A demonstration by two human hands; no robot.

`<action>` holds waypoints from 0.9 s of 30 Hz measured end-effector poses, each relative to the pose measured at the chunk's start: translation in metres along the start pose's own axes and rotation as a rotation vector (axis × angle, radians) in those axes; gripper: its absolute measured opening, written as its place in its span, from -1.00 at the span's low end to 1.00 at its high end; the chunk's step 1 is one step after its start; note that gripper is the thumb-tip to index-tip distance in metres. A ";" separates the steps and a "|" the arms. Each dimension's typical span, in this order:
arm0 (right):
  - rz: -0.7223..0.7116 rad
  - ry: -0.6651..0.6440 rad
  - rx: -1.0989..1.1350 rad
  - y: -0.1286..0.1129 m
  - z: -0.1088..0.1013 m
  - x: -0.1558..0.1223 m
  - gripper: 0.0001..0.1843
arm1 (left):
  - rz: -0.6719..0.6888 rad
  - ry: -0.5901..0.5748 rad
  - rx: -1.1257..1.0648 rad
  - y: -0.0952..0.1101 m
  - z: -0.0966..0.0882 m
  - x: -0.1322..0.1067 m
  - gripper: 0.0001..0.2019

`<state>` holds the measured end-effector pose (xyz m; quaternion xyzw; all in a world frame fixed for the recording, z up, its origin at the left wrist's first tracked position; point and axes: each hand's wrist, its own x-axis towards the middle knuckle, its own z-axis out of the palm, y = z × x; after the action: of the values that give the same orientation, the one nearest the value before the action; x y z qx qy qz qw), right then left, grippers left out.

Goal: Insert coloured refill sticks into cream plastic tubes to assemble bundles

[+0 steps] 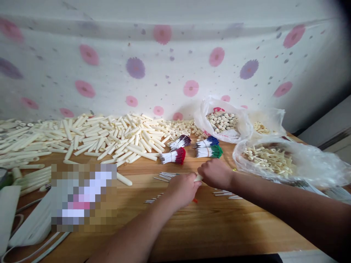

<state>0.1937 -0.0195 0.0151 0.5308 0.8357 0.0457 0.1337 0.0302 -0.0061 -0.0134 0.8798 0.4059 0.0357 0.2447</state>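
Over the wooden table, my left hand (181, 189) and my right hand (215, 173) are closed end to end around a cream pen barrel (198, 178). Only a short piece of it shows between my fists. Loose pen refills (168, 176) lie behind my left hand, and a few short pen parts (153, 199) lie to its left. Below my right wrist are more thin refills (226, 194). Beyond my hands sit banded refill bundles: red-tipped (173, 156), dark-tipped (180, 142), blue-tipped (207, 141) and green-tipped (208, 151). An orange-red tip (195, 200) pokes out beneath my left hand.
A big heap of cream pen barrels (123, 135) covers the back left. Plastic bags at the right hold pen parts: white-ended ones (223, 121) and cream pieces (270, 159). White strap-like items (33, 223) and a pixelated patch (83, 197) are at left. A flowered sheet (164, 65) hangs behind.
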 end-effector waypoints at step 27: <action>0.024 -0.037 -0.005 -0.001 -0.013 0.002 -0.81 | -0.034 0.015 -0.143 0.005 -0.003 -0.003 -0.73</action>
<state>0.1883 -0.0172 0.0272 0.5410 0.8266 0.0393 0.1499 0.0302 -0.0098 -0.0080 0.8527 0.4192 0.0670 0.3043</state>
